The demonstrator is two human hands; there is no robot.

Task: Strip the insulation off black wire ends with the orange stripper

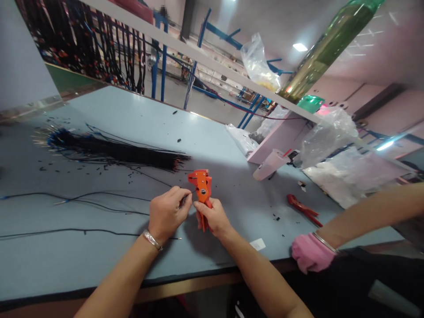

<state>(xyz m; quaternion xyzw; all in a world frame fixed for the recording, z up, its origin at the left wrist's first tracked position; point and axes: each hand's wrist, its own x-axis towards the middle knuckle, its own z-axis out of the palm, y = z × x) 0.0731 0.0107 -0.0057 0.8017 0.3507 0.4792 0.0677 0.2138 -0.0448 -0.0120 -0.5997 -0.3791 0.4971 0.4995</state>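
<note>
My right hand (213, 216) is wrapped round the handles of an orange wire stripper (201, 185), which stands upright over the blue-grey table (132, 119). My left hand (168, 212) pinches a thin black wire (187, 193) and holds its end at the stripper's jaws. A silver bracelet sits on my left wrist. The two hands almost touch each other.
A bundle of black wires (115, 152) lies to the far left, with loose single wires (82, 201) nearer me and black scraps scattered about. A red tool (303, 210) lies to the right. Another person's arm with a pink glove (309, 252) rests at the right edge. Plastic bags (327, 137) and a cup (270, 164) stand behind.
</note>
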